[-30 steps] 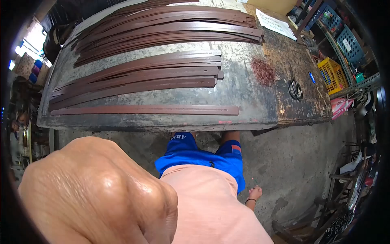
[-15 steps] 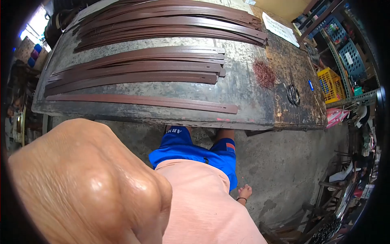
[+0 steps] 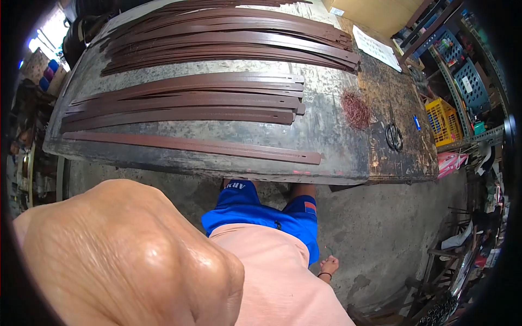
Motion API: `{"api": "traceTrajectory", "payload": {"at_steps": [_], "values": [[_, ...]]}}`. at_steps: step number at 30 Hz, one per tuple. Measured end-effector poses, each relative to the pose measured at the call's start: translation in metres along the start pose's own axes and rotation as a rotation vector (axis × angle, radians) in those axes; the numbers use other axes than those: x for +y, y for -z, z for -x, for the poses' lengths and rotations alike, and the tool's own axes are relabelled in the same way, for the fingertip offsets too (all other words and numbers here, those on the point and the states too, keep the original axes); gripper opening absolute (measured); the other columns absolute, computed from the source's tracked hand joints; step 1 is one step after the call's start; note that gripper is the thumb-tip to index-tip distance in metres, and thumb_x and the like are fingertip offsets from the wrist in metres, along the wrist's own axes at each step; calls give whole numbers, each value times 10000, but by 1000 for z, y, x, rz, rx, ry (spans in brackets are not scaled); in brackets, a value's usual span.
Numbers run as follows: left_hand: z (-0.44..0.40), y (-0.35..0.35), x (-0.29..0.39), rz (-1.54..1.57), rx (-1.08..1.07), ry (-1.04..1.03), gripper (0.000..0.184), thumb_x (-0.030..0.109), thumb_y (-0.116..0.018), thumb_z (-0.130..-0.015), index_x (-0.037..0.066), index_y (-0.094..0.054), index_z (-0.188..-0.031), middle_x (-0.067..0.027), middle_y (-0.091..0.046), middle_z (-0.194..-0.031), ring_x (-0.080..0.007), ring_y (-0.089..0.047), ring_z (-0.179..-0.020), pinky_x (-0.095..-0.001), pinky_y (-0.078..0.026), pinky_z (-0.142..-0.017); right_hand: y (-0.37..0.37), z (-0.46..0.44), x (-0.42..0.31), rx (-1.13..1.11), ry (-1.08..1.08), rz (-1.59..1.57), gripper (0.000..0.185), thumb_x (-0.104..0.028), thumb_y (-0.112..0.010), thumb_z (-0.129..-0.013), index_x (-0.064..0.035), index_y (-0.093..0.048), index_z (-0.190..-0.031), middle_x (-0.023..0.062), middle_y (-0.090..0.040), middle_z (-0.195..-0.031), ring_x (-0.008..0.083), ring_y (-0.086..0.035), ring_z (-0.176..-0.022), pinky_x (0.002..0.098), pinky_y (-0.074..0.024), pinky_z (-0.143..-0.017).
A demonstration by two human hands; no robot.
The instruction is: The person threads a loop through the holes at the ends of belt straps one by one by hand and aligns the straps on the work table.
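My left hand [image 3: 136, 255] fills the lower left, very close to the camera, its knuckles bent and fingers curled down out of sight. Whatever it may hold is hidden. Beside my right hip, my right hand [image 3: 329, 265] hangs low with a dark band at the wrist. Its fingers are curled in, and I cannot make out what is in them. Nearest on the table lies a single brown leather-like strap [image 3: 201, 145]. Behind it are a small group of brown straps [image 3: 190, 103] and a larger pile of straps [image 3: 228, 41]. Neither hand touches them.
The worn table [image 3: 337, 163] carries a tangle of reddish-brown thread [image 3: 356, 110], black scissors [image 3: 393, 137], a blue pen [image 3: 417, 123] and a paper sheet [image 3: 376, 48]. A yellow crate [image 3: 443, 120] and shelving stand at right. A cardboard box [image 3: 375, 19] is behind.
The view has tilted slightly, so the table and straps sit lower in it. My left hand has shifted down and a little right. My right hand's fingers look more curled.
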State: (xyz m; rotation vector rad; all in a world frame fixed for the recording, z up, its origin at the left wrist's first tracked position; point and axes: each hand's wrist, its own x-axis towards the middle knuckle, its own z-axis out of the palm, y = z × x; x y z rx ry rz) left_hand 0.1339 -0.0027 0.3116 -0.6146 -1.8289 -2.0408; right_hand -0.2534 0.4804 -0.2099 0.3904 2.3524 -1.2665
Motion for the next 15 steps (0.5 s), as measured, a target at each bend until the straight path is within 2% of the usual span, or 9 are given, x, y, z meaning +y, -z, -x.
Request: {"api": "traceTrajectory", "payload": {"at_steps": [3,6,8,9,10,11,13,15], "values": [[3,2,-12,-53,63,-49,223,158,-575,-948,66,-609,-748,-93,-641,-663,-168,-576,-458,-269,-474,-417,8,-8,6,-90,-20,-110,87,-122,-509,-964,-73,-504,-891,26,-484,-653,133,-478,-515,279,-388,-426],[-6,5,-18,-110,75,-73,226,166,-614,-945,117,-606,-724,-51,-641,-639,-136,-557,-433,-251,-457,-404,2,-7,14,-18,27,-84,70,-92,-487,-958,-73,-489,-890,29,-478,-652,131,-464,-511,285,-373,-416],[-5,1,-86,-502,866,-57,157,208,-583,-969,84,-629,-884,-15,-618,-789,-98,-559,-615,-228,-440,-564,3,-6,14,28,38,-79,32,-77,-478,-956,-75,-500,-933,31,-478,-680,128,-444,-505,281,-365,-414],[-12,6,-114,-752,985,248,158,197,-613,-941,48,-628,-893,-25,-596,-862,-97,-565,-757,-253,-454,-658,0,-2,11,30,26,-84,32,-77,-478,-956,-75,-500,-933,31,-478,-680,128,-444,-505,281,-365,-414],[-1,24,-151,-877,808,386,162,190,-660,-902,34,-636,-936,-52,-587,-897,-121,-571,-808,-288,-472,-690,-1,5,2,87,30,-113,64,-59,-476,-950,-73,-527,-985,32,-486,-675,126,-450,-505,281,-382,-422],[13,34,-192,-1137,644,429,216,195,-684,-879,45,-635,-1025,-67,-598,-945,-171,-597,-865,-332,-487,-731,0,10,-3,143,34,-140,126,-40,-474,-943,-71,-554,-1036,33,-495,-670,123,-457,-506,282,-399,-431],[47,37,-266,-1507,548,506,324,242,-735,-843,82,-624,-1102,-84,-609,-1040,-228,-606,-987,-387,-487,-824,4,12,-6,141,40,-113,149,-46,-476,-947,-80,-553,-1070,34,-497,-677,126,-459,-506,278,-403,-434],[59,31,-293,-1581,428,752,425,302,-761,-816,105,-610,-1161,-125,-603,-1164,-264,-555,-1164,-470,-438,-993,6,13,-1,145,44,-86,174,-53,-478,-950,-90,-552,-1104,36,-500,-683,129,-461,-507,275,-408,-437]]}}
